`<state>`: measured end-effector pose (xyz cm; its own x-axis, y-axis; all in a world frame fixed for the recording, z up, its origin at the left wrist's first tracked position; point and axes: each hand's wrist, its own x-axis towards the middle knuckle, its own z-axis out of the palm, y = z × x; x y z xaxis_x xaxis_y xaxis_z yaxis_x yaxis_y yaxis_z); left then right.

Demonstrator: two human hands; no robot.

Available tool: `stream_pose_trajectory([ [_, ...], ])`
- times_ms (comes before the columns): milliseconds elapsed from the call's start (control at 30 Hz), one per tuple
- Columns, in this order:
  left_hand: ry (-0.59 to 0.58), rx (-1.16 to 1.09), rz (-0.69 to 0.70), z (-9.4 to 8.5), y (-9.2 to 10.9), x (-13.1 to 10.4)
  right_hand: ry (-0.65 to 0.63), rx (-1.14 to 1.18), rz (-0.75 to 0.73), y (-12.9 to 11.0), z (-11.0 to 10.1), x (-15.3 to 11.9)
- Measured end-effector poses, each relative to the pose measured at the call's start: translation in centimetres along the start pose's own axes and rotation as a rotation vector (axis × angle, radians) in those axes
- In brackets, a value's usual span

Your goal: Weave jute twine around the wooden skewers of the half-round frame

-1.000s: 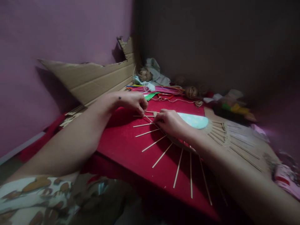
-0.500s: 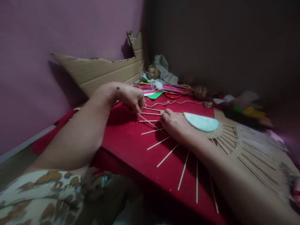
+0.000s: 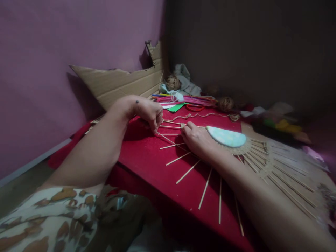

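A fan-shaped piece of thin wooden sticks (image 3: 188, 172) spreads over the red tabletop. Its pale blue-green half-round centre (image 3: 227, 136) has a band of woven twine along its edge. My left hand (image 3: 151, 114), beyond the stick ends, is closed in a pinch on a strand of twine (image 3: 168, 139). That strand runs tight and slanting towards my right hand (image 3: 195, 138). The right fingers are curled over the sticks beside a small twine wrap (image 3: 183, 125); the fingertips are partly hidden. My right forearm covers part of the fan.
Torn cardboard (image 3: 118, 82) leans on the purple wall. Twine balls (image 3: 173, 82), pink strips (image 3: 202, 101), green paper (image 3: 177, 107) and red-handled scissors (image 3: 195, 108) lie at the back. Loose twine (image 3: 207, 114) crosses the red cloth (image 3: 147, 157). A cardboard sheet (image 3: 291, 164) lies under the fan's right side.
The view has shifted slightly, so most things sit a little further right. My left hand is slightly lower against the sticks, with the twine still pinched. The right hand keeps its place on the sticks.
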<state>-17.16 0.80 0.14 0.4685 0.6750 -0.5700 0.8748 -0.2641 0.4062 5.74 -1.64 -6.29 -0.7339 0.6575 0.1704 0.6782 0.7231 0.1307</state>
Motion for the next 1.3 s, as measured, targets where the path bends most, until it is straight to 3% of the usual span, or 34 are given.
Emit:
stream_pose_trajectory([
  [133,-0.02,0.016,0.051,0.0,-0.3,0.2,-0.004,0.011,0.006,0.0,0.1,0.0],
  [333,0.061,0.169,0.081,-0.4,-1.4,0.5,0.006,0.046,0.004,0.0,0.1,0.1],
  [500,0.033,0.017,0.183,-0.6,-1.3,-0.5,-0.017,0.05,0.012,0.0,0.0,0.1],
  [633,0.065,0.113,0.096,-0.4,-1.3,-0.2,-0.01,0.049,0.013,0.0,0.2,0.1],
  [800,0.019,0.125,0.1,-0.1,-0.7,0.2,-0.002,0.077,0.013,0.1,0.4,0.2],
  [900,0.046,0.145,0.004,0.0,-0.5,0.4,0.003,0.09,0.012,0.1,0.4,0.2],
  [1100,0.22,0.204,0.009,0.0,0.0,1.3,0.001,0.076,0.003,0.0,0.0,0.0],
  [1300,0.616,0.357,0.067,0.9,0.9,3.1,0.052,0.2,0.004,0.4,0.2,-0.1],
])
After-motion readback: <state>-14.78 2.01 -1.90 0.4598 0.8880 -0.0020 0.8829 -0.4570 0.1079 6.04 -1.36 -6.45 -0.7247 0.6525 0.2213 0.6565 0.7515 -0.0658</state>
